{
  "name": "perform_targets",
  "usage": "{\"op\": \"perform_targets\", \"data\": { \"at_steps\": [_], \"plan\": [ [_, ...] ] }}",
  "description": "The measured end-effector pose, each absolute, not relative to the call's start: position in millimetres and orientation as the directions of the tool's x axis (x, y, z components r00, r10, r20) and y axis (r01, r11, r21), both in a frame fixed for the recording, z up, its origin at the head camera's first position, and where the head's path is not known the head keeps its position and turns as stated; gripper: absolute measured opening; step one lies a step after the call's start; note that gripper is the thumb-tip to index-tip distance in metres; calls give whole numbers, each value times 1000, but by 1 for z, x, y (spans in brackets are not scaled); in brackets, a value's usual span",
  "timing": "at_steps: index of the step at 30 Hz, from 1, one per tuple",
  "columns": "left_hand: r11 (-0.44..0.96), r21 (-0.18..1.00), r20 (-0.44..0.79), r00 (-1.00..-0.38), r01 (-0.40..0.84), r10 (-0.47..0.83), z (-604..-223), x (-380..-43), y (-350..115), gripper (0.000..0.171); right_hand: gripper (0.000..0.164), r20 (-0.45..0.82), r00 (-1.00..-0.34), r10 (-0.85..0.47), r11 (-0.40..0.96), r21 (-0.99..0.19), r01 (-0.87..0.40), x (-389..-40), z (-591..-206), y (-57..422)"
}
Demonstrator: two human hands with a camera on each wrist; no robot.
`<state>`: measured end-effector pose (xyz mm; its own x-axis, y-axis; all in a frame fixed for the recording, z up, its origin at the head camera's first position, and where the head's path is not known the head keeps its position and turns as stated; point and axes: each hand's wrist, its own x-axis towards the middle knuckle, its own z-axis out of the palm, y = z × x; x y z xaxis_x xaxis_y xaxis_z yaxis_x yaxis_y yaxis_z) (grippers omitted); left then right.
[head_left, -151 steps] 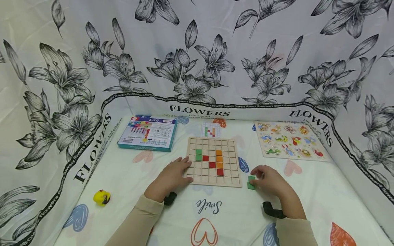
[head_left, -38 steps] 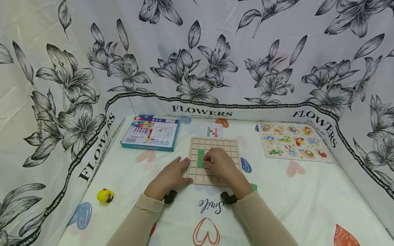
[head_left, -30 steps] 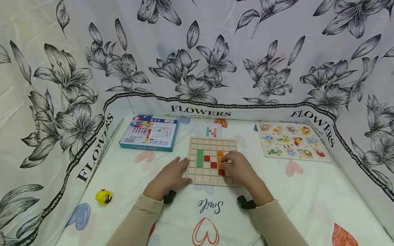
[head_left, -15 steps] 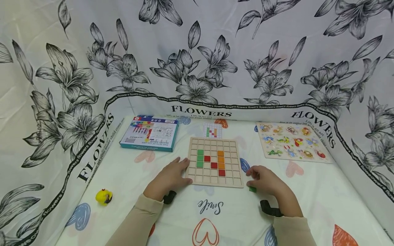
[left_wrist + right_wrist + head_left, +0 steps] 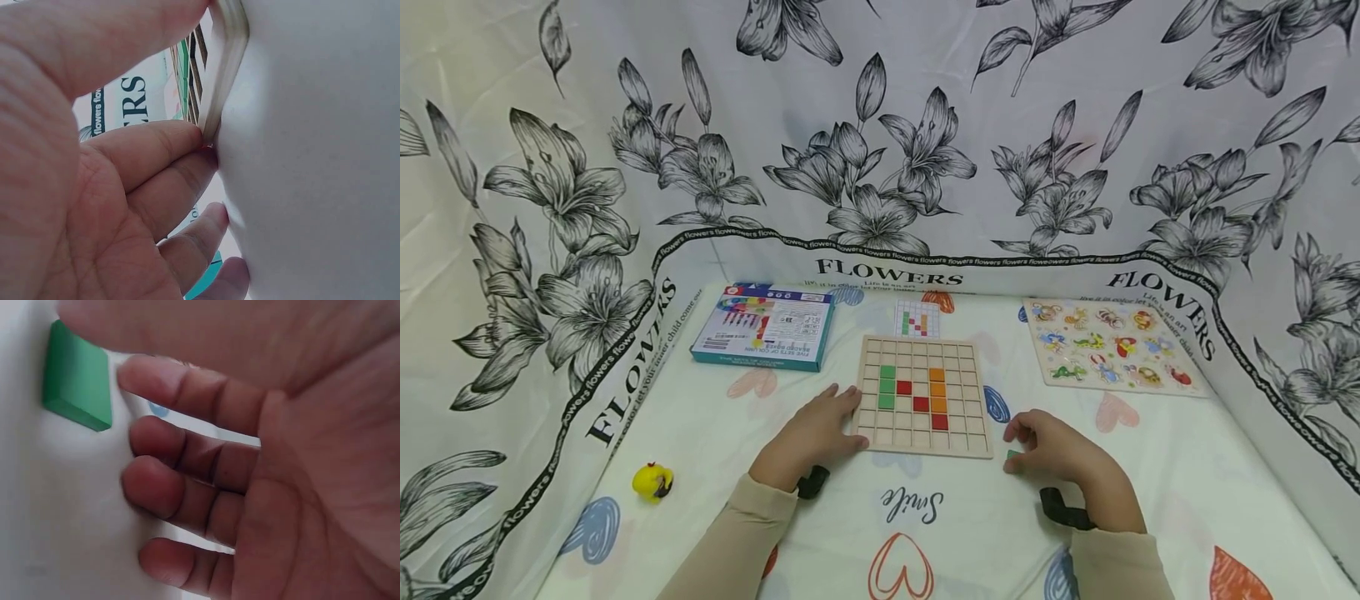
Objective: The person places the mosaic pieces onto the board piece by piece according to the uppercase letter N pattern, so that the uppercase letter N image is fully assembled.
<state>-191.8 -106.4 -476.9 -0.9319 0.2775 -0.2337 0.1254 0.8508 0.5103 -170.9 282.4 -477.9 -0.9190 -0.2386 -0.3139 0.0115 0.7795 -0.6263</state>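
A wooden grid board (image 5: 901, 436) lies on the cloth with three green squares (image 5: 887, 387), three red squares (image 5: 904, 387) and three orange squares (image 5: 937, 389) in its cells. At its near left corner my left hand (image 5: 810, 425) holds the board, thumb along the near edge and fingertips on the left side; the board's corner (image 5: 232, 44) shows between them in the left wrist view. My right hand (image 5: 1056, 450) hovers right of the board, fingers loosely bent. A green square tile (image 5: 78, 378) lies by its thumb and index fingertip, partly hidden by the hand in the head view.
Behind the board is a small pattern card (image 5: 917, 318). A flat game box (image 5: 763, 327) lies at back left, and a picture puzzle board (image 5: 1108, 346) at back right. A yellow toy duck (image 5: 652, 481) sits at left. Flower-printed cloth rises around the sides.
A third green square has joined the column on the board, and fewer loose green tiles show at right. My right hand has gone from the board back to the right; the left stays put.
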Motion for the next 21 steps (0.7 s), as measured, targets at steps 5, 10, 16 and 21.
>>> {"op": "perform_targets", "data": {
  "at_steps": [5,10,16,21],
  "plan": [
    [853,506,-237,-931,125,277,-477,-191,-106,83,30,-303,-911,-279,780,-625,-31,-169,-478,281],
    [856,502,-239,-931,123,274,-478,-191,-107,84,28,-292,-921,-258,789,-613,-26,-168,-479,278],
    [852,509,-238,-931,123,277,-479,-192,-107,84,29,-292,-931,-221,787,-617,7,-169,-479,277],
    [853,508,-240,-931,120,275,-483,-194,-106,86,31,-282,-937,-206,790,-613,11,-170,-480,278]
  ]
}}
